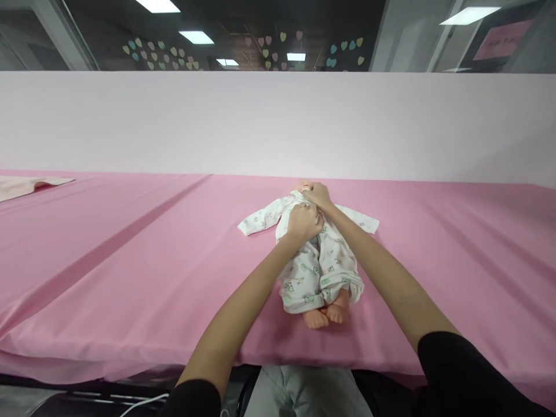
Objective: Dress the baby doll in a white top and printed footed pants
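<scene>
A baby doll [316, 318] lies on its back on the pink-covered table, its bare feet toward me and its head at the far side, mostly hidden. It is dressed in a white printed romper [303, 282] with long sleeves spread out to both sides. My left hand [304, 221] is closed on the front of the romper at the chest. Just above it, my right hand [318, 196] has its fingers closed at the collar, near the doll's chin. The exact bit of cloth between the fingers is hidden.
A pink cloth [456, 278] with folds covers the table. A pale folded cloth [26, 186] lies at the far left edge. Behind the table stands a white partition [217, 121], with dark glass and heart stickers above. A white cable [143, 402] hangs below the front edge.
</scene>
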A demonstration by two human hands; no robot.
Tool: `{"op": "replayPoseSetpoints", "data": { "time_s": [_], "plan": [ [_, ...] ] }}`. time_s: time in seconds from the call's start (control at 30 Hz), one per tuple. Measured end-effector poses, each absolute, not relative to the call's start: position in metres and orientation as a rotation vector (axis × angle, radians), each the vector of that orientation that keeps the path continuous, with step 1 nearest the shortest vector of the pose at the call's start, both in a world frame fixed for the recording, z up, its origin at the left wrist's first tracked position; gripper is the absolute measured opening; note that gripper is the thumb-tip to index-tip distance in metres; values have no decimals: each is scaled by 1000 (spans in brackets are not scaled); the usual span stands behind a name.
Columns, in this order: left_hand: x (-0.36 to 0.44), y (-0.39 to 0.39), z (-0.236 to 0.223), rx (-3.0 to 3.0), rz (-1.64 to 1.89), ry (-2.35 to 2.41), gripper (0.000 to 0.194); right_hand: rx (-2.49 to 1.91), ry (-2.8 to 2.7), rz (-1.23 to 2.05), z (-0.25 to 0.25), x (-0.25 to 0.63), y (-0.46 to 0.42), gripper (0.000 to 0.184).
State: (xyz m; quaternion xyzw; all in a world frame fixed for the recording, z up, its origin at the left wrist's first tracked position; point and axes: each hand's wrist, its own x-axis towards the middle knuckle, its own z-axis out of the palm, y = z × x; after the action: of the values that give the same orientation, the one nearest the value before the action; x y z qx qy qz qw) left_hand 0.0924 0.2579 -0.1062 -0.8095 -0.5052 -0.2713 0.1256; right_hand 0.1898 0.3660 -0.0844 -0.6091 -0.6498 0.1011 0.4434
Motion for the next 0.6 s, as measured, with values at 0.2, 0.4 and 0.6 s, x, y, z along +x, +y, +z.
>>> {"op": "replayPoseSetpoints", "data": {
  "time_s": [0.2,0.4,0.6],
  "plan": [
    [88,259,-106,-2368,-946,-1703,17,-1549,-1556,195,-112,176,354,28],
    [80,295,-109,-2147,-1404,-2143,25,-1472,-1575,155,-118,178,349,33],
    [89,339,-101,-2034,-1187,-2328,26,-1507,-1575,116,-120,179,353,21]
  ]
}}
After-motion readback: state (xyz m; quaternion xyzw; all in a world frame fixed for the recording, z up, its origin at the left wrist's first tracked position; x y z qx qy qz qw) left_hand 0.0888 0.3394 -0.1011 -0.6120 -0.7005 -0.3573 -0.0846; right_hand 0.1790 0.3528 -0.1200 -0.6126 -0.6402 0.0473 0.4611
